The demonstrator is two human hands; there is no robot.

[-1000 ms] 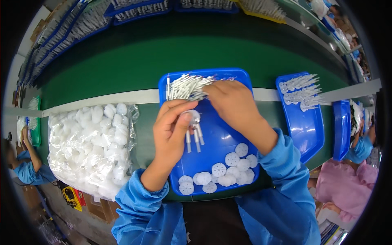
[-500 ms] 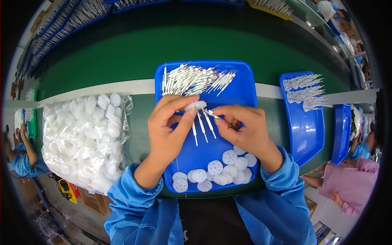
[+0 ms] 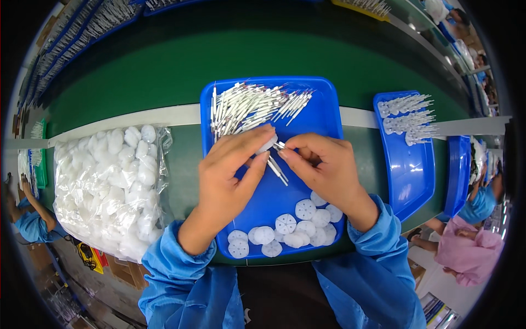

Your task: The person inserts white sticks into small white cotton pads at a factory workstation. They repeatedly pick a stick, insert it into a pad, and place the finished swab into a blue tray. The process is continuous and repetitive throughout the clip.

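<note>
A blue tray point(image 3: 323, 109) lies in front of me on the green bench. A heap of thin white pins point(image 3: 249, 104) fills its far end and several white round discs point(image 3: 287, 227) lie at its near end. My left hand point(image 3: 230, 175) pinches a white disc point(image 3: 268, 143) between thumb and forefinger, with a few pins point(image 3: 278, 171) hanging below it. My right hand point(image 3: 323, 167) holds a thin pin whose tip meets that disc. Both hands hover over the tray's middle.
A clear plastic bag of white discs point(image 3: 109, 186) lies to the left. A second blue tray point(image 3: 408, 164) with assembled white parts point(image 3: 408, 118) sits to the right, a third blue tray point(image 3: 456, 175) beyond it. Other people in blue and pink sleeves work at both edges.
My right hand came back from the pin heap with a pin and closed in on the disc in my left hand. The view has shifted slightly, moving the tray up.
</note>
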